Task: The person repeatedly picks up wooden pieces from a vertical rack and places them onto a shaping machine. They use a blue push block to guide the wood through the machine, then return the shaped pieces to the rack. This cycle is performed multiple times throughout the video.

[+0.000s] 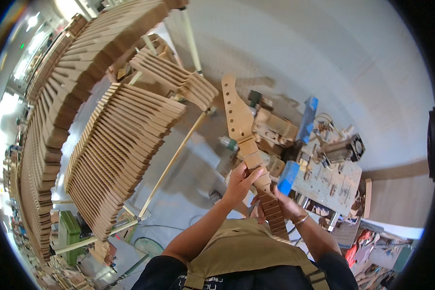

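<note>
A pale wooden guitar neck (253, 159) slants in front of my apron, its headstock with a row of tuner holes pointing up and away. Fret lines and dot marks show along the fingerboard. My left hand (242, 181) is wrapped round the neck below the headstock, thumb over the fingerboard. Lower down, my right hand (286, 207) grips the neck near its body end from the right side; part of its fingers is hidden behind the wood.
Racks of many wooden necks (123, 150) fill the left side, on a pale pole frame (171, 166). To the right stands a workbench machine (328, 183) with blue guards (288, 177). A green crate (70, 237) sits at lower left. A grey wall (333, 58) rises beyond.
</note>
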{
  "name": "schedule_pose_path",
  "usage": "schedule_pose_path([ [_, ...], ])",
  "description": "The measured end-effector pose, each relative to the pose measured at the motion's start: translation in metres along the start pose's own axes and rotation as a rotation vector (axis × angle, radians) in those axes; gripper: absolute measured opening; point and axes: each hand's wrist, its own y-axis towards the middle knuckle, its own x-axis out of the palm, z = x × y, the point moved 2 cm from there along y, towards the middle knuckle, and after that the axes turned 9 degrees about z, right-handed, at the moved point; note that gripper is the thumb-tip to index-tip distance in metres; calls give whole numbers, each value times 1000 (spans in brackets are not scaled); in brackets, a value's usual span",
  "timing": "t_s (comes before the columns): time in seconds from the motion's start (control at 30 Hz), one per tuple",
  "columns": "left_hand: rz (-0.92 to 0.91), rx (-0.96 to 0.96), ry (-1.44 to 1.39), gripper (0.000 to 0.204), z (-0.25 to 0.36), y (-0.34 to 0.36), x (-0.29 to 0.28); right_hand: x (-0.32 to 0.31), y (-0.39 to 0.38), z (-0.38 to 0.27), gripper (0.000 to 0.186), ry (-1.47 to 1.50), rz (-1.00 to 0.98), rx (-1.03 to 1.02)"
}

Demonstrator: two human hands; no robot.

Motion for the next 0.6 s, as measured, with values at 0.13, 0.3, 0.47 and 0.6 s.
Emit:
schedule_pose_path([
  [0.13,206,238,140,26,34,18,-59,26,28,6,54,-425,218,-137],
  [0.3,538,237,299,32,55,31,-134,104,59,-23,71,-1139,536,-369],
  [0.47,613,249,521,46,100,34,-182,117,120,-35,63,-1387,596,-916],
  [0.6,800,396,818,53,101,18,-258,132,230,-100,55,-1221,439,-957],
])
